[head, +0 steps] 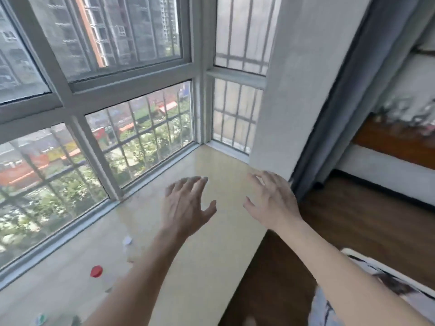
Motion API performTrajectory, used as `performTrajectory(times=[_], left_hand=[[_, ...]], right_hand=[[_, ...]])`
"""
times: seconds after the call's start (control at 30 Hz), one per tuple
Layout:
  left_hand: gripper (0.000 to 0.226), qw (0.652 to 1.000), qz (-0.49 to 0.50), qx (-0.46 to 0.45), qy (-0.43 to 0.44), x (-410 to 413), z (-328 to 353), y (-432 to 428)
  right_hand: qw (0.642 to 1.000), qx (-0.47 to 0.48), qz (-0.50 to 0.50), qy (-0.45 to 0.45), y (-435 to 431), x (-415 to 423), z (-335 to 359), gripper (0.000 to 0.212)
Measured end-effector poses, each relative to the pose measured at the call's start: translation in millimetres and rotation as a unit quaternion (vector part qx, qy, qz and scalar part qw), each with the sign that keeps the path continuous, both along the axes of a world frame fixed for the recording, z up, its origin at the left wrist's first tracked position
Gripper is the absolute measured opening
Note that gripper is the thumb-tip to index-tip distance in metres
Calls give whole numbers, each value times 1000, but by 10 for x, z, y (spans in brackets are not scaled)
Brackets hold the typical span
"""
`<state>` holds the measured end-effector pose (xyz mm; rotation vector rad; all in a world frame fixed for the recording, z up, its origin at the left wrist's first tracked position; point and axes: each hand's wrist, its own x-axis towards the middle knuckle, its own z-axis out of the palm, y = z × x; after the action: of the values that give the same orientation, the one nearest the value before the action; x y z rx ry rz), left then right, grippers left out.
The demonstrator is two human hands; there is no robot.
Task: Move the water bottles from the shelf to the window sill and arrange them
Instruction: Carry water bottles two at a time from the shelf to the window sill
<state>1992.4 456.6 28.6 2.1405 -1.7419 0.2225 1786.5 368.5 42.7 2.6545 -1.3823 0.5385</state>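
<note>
Both of my hands hover over the pale yellow window sill (219,165), near its right end. My left hand (187,205) is open with fingers spread and holds nothing. My right hand (270,201) is open too, fingers curled loosely, just at the sill's front edge. At the lower left, blurred clear water bottles stand on the sill: one shows a red cap (96,271), another a white cap (127,240), and a third a green cap (41,319). Their bodies are hard to make out. No shelf is in view.
Barred windows (141,128) close the sill on the far side and at its right end. A white wall pillar (294,90) and a grey curtain (348,95) stand to the right. Dark wooden floor (353,231) lies below the sill's front edge.
</note>
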Motion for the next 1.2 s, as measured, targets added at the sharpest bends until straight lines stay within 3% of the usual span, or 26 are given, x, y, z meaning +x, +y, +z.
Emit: performTrajectory(times=[0.23,0.53,0.9,1.2], left_hand=[[69,987,-158,1,-22,-1021,28,-560],[66,967,-252,5,-25,-1946,-88,-1339],[55,954,-297,22,-37,-2998,-300,-2959],[62,948,-312,18,-57,-3857,-231,-4181]], right_hand=[[989,-26,-143,-7,122,-1257,16,47],[972,-29,-231,-21,-206,-2186,-207,46],[964,-8,-260,-44,-1663,-3170,-566,42],[956,-21,-287,-54,-2805,-4008,-490,42]])
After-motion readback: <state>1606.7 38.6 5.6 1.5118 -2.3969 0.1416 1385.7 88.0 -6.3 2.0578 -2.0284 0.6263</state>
